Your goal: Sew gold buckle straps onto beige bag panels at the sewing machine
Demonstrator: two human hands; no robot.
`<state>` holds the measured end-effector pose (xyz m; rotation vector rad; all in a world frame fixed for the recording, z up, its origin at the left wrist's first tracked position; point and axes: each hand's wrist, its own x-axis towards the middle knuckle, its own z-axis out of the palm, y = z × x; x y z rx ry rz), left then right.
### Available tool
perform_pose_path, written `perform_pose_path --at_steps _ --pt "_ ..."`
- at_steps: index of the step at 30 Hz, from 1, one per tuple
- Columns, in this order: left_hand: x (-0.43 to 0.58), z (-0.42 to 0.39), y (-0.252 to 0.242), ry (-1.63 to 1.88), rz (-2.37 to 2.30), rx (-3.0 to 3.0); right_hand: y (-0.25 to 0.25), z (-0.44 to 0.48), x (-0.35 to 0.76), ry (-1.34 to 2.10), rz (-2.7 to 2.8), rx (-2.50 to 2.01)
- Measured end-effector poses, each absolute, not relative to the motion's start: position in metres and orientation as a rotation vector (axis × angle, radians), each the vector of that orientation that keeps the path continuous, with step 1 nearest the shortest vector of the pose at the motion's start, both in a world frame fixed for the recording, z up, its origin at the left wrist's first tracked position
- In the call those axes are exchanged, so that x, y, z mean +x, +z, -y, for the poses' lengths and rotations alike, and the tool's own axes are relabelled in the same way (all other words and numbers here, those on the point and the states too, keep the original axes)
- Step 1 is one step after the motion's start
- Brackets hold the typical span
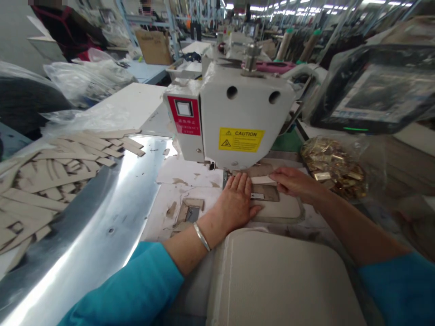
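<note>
My left hand [238, 201] lies flat, fingers stretched, on a beige panel [282, 210] just below the head of a sewing machine [244, 102]. A silver bangle [201, 237] circles that wrist. My right hand [294, 183] is closed in a pinch on the right end of a pale beige strip [264, 179], whose left end runs to the fingers of my left hand. Below the strip, the panel has a rectangular opening with a small metal piece [257, 196] in it. The needle area is partly hidden behind my left fingers. In front lies a large beige padded piece [288, 276].
Many beige strips [50, 176] are heaped on the left of the shiny metal plate [129, 203]. A plastic bag of gold-coloured metal fittings [335, 170] sits at the right, below a plastic-wrapped screen [377, 90]. A cardboard box [154, 46] stands behind.
</note>
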<state>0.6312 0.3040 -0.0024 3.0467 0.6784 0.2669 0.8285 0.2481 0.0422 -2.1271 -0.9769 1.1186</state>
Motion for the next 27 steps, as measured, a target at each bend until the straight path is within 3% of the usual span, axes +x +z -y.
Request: perform_pose_path --at_steps 6,15,18,23,27 --pt "0.630 -0.308 -0.005 0.311 -0.636 3.026 0.040 -0.245 0.847 0.837 1.087 -2.305" --pt "0.630 -0.308 -0.010 0.374 -0.606 3.051 0.043 -0.253 0.860 1.235 0.963 -2.286" --pt "0.630 -0.308 -0.010 0.379 -0.600 3.052 0.050 -0.257 0.855 1.230 0.918 -2.328" --pt "0.630 -0.308 -0.009 0.369 -0.606 3.053 0.067 -0.257 0.845 0.902 1.123 -2.364" --pt "0.630 -0.307 -0.008 0.356 -0.601 3.052 0.069 -0.252 0.848 1.087 0.947 -2.111"
